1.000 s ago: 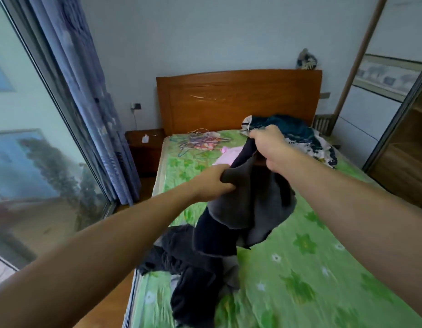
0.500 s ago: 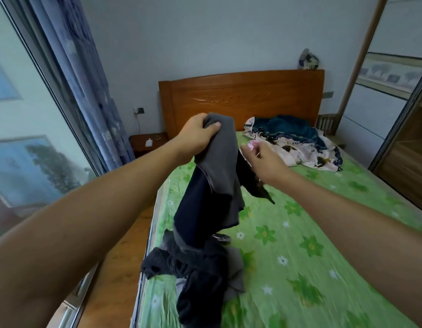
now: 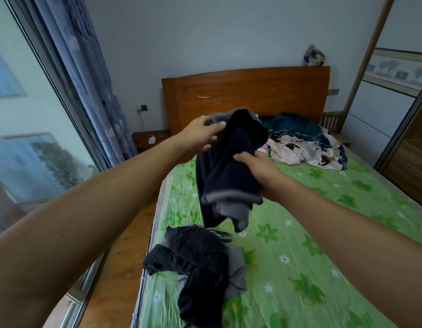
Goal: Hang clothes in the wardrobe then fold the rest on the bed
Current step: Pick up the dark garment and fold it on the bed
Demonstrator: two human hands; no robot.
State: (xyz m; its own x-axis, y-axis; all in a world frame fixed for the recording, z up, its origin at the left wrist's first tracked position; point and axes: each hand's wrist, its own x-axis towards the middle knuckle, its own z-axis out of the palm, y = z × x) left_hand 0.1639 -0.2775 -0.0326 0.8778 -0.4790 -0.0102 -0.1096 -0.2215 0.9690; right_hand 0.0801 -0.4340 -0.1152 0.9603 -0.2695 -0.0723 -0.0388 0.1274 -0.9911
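Viewpoint: seen from the person's head; two bare forearms reach forward over the near left side of a bed.
Dark heap: a crumpled dark heap (image 3: 200,263) of black and grey clothes lies on the bed's near left corner, with one fold drooping over the edge above the wooden floor (image 3: 120,245).
Bed: the bed (image 3: 323,233) wears a wrinkled green sheet printed with flowers.
Navy garment: a navy garment (image 3: 226,171) with grey bands is held in the air above the bed's left side, just beyond the dark heap and clear of it. It is bunched, and its lower end hangs loose.
Left hand: the left hand (image 3: 203,133) grips the garment's top, thumb and fingers pinching a grey edge.
Right hand: the right hand (image 3: 259,171), lower and to the right, has its fingers curled round the middle of the fabric.
Patterned heap: a patterned heap (image 3: 304,147) of pale floral cloth and teal fabric lies at the far end of the bed, well apart from both hands.
Headboard: an orange-brown wooden headboard (image 3: 248,95) stands against a grey wall, with a small striped ornament (image 3: 313,56) on its right end.
Nightstand: a wooden nightstand (image 3: 150,138) stands left of the headboard.
Wardrobe: the wardrobe (image 3: 411,162) is at the right edge, with brown wood showing beside pale panels.
Window: a large window (image 3: 27,114) fills the left side, with a blue-grey curtain (image 3: 87,74) beside it.
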